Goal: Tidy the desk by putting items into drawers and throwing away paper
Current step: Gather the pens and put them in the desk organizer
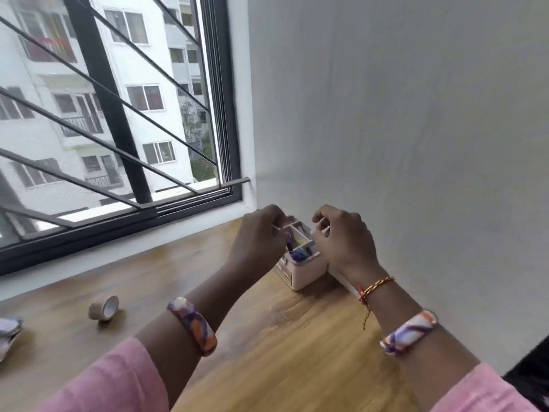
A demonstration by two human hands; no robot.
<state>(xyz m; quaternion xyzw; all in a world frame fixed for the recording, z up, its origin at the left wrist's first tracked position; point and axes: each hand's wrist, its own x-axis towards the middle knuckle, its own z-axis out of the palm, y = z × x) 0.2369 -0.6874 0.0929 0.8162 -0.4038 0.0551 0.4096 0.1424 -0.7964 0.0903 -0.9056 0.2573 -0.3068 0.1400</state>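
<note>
Two hands, left hand (260, 233) and right hand (341, 236), pinch the small white plastic organiser box (300, 263) at nine and three o'clock; it seems light and stiff.

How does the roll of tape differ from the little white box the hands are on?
The roll of tape is round, tan and lies alone, untouched, left on the desk. The white organiser box is squarish, split into compartments holding small coloured items, and sits by the wall with the left hand and right hand on it. Both rest on the wooden desk.
</note>
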